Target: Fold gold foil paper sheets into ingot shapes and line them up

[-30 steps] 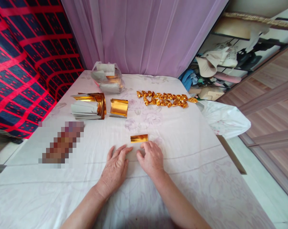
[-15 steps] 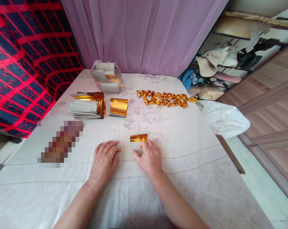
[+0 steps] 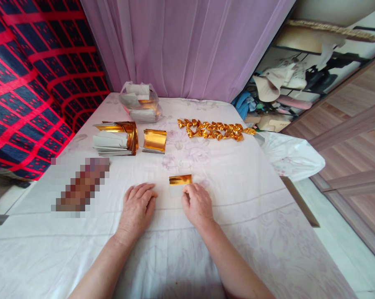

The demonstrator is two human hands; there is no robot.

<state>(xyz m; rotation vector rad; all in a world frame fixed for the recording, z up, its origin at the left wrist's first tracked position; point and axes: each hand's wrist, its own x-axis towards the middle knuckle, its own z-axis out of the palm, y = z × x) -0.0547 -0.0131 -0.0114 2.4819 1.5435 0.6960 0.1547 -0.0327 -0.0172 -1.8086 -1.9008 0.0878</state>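
My left hand (image 3: 138, 206) lies palm down on the cloth with its fingers stretched out and nothing in it. To its right, my right hand (image 3: 198, 203) has thumb and index finger brought together at the right edge of a small sheet of gold foil paper (image 3: 180, 180). The sheet's far part is shiny gold and its near part looks whitish, blending with the cloth. My right fingers partly hide its right side.
Beyond my hands lie a small stack of gold paper (image 3: 154, 140), a larger stack (image 3: 113, 143), a plastic bag of papers (image 3: 140, 104) and rows of folded gold pieces (image 3: 218, 129). A blurred-out item (image 3: 81, 187) is on the left. A white bag (image 3: 290, 155) lies beyond the table's right edge.
My right thumb has moved in against the index finger, closing the gap between them. The left hand and the gold paper have stayed in place. The view has shifted slightly.
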